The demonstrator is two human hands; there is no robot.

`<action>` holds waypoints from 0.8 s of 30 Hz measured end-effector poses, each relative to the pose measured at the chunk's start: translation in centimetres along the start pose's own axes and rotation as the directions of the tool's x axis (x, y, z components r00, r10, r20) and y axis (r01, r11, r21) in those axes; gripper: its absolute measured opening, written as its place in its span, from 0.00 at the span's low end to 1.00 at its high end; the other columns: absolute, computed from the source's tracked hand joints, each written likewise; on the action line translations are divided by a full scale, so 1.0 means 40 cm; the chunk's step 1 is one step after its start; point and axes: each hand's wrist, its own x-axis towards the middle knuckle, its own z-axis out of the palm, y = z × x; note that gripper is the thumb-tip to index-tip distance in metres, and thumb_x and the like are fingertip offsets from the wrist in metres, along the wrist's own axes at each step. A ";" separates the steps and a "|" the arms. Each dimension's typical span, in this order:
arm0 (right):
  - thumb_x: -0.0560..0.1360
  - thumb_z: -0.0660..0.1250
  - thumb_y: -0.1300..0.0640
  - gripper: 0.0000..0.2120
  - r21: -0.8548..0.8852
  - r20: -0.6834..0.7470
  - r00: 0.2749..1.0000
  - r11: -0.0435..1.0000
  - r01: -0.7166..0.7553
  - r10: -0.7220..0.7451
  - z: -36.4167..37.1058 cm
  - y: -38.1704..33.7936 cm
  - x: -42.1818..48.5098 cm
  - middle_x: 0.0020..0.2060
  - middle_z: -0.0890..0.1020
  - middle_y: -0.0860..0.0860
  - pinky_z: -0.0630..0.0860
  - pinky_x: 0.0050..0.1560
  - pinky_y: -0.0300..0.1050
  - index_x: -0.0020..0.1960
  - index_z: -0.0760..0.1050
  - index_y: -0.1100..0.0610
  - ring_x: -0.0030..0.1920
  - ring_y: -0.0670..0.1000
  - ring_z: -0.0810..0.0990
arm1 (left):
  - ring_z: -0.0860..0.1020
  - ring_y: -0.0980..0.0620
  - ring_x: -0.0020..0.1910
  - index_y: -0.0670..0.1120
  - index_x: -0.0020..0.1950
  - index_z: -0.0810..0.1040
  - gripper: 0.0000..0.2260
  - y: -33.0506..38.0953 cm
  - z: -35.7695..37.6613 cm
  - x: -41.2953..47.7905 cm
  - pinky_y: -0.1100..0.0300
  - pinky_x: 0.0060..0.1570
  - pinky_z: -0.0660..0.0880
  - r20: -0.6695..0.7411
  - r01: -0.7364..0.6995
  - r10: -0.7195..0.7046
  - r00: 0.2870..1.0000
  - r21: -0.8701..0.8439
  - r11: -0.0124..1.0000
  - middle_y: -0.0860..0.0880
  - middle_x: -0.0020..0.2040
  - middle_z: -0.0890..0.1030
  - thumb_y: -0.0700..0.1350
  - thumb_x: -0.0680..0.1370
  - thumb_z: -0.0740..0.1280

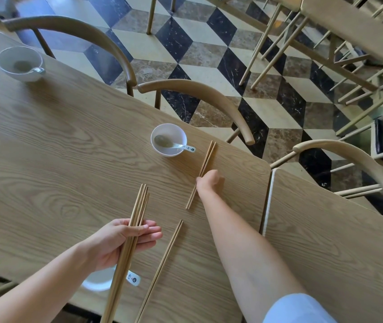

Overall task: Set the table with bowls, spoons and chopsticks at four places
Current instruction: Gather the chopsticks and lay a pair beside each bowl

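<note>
A white bowl [169, 139] with a white spoon [181, 146] in it stands near the table's far edge. Just right of it lies a pair of wooden chopsticks [205, 163], and my right hand [209, 181] rests over their middle with fingers curled on them. My left hand [125, 238] grips a bundle of several chopsticks [137, 213] that point away from me. A single pair of chopsticks [162, 266] lies flat between my arms. Another bowl with spoon [20, 64] stands at the far left. A third bowl [99, 279] shows partly under my left hand, with a spoon handle [133, 278].
The wooden table [57, 148] meets a second table [337, 229] at a seam on the right. Curved-back wooden chairs [200, 94] stand along the far edge over a checkered floor. More chairs and a table stand at the upper right.
</note>
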 end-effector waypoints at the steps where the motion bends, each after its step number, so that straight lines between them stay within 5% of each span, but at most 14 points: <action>1: 0.72 0.72 0.61 0.06 -0.006 -0.022 1.000 1.000 0.000 0.000 0.002 0.000 0.001 0.45 0.83 0.58 0.81 0.47 0.47 0.46 0.81 0.64 0.45 0.59 0.83 | 0.84 0.39 0.54 0.30 0.63 0.75 0.13 -0.001 0.000 0.001 0.48 0.51 0.82 0.000 0.002 -0.002 1.000 0.004 1.000 0.32 0.57 0.83 0.30 0.78 0.65; 7: 0.70 0.71 0.66 0.03 0.040 -0.057 0.994 0.995 -0.091 0.093 0.032 0.006 0.027 0.39 0.83 0.56 0.84 0.37 0.51 0.38 0.82 0.61 0.36 0.58 0.84 | 0.85 0.39 0.53 0.30 0.62 0.76 0.13 -0.015 0.002 0.006 0.48 0.51 0.82 -0.007 0.007 -0.007 1.000 0.014 1.000 0.32 0.56 0.83 0.30 0.78 0.65; 14: 0.69 0.73 0.67 0.07 0.106 -0.023 0.998 0.993 -0.058 0.061 0.006 -0.018 -0.002 0.49 0.83 0.62 0.82 0.52 0.55 0.47 0.81 0.66 0.50 0.63 0.83 | 0.85 0.40 0.53 0.30 0.62 0.75 0.14 -0.027 0.002 0.009 0.48 0.52 0.82 -0.009 0.022 -0.022 1.000 0.025 0.999 0.32 0.56 0.83 0.31 0.77 0.66; 24: 0.70 0.75 0.63 0.08 0.002 -0.031 0.999 1.000 -0.020 0.020 0.000 -0.016 -0.004 0.49 0.83 0.61 0.82 0.51 0.53 0.46 0.81 0.65 0.50 0.62 0.84 | 0.85 0.40 0.53 0.30 0.62 0.75 0.13 -0.033 -0.002 0.002 0.48 0.49 0.83 0.002 0.018 -0.018 1.000 0.020 1.000 0.32 0.56 0.83 0.30 0.78 0.65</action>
